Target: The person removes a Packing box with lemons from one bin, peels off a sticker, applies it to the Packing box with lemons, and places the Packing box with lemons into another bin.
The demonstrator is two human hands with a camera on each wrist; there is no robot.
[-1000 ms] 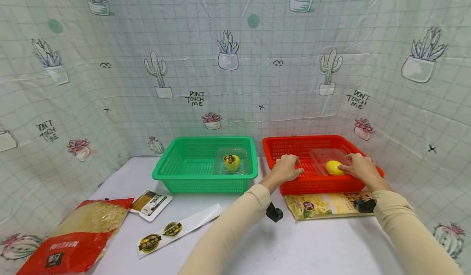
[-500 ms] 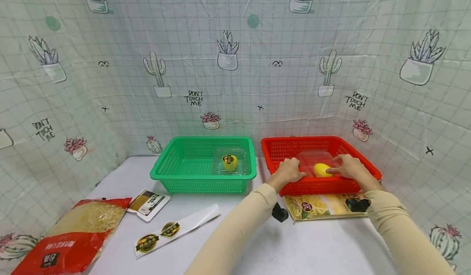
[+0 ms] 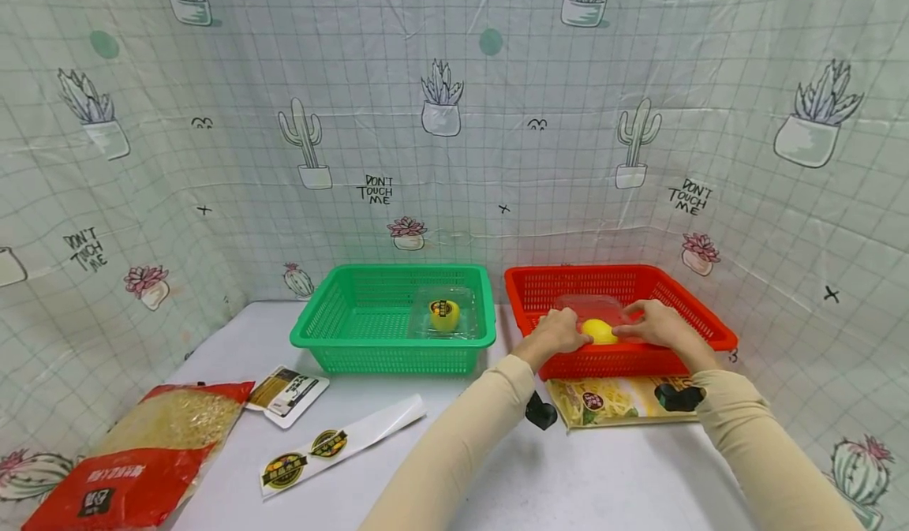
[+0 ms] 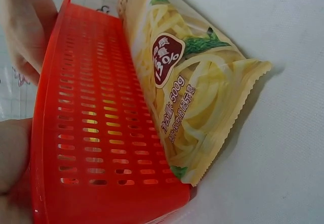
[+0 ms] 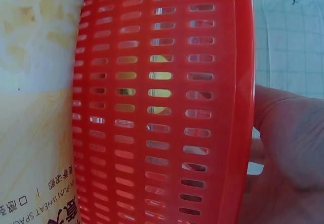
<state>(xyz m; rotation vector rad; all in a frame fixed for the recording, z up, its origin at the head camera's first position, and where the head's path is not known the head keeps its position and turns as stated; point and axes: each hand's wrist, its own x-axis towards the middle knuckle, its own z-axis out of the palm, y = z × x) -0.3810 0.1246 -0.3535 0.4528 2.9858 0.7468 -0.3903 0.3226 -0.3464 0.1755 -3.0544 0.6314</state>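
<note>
Inside the red plastic basket [image 3: 685,310], a clear plastic box [image 3: 585,304] with a yellow fruit [image 3: 600,331] in it lies between my hands. My left hand [image 3: 556,332] reaches over the near rim at the box's left end, its thumb close to the fruit; I cannot tell whether it grips the box. From the right, my right hand [image 3: 662,324] holds the box's right side, thumb beside the fruit. In both wrist views the basket wall [image 4: 101,97] hides the fingertips, and yellow shows through its slots.
A green basket [image 3: 398,343] holds a similar box with a labelled yellow fruit [image 3: 444,315]. A pasta bag [image 3: 618,402] lies against the red basket's front. At left are a sticker strip [image 3: 348,440], a flat pack [image 3: 287,395] and a red-ended bag [image 3: 149,452].
The clear box and its yellow fruit have slid left in the red basket together with my right hand. My left hand has shifted slightly right and now lies right beside the fruit.
</note>
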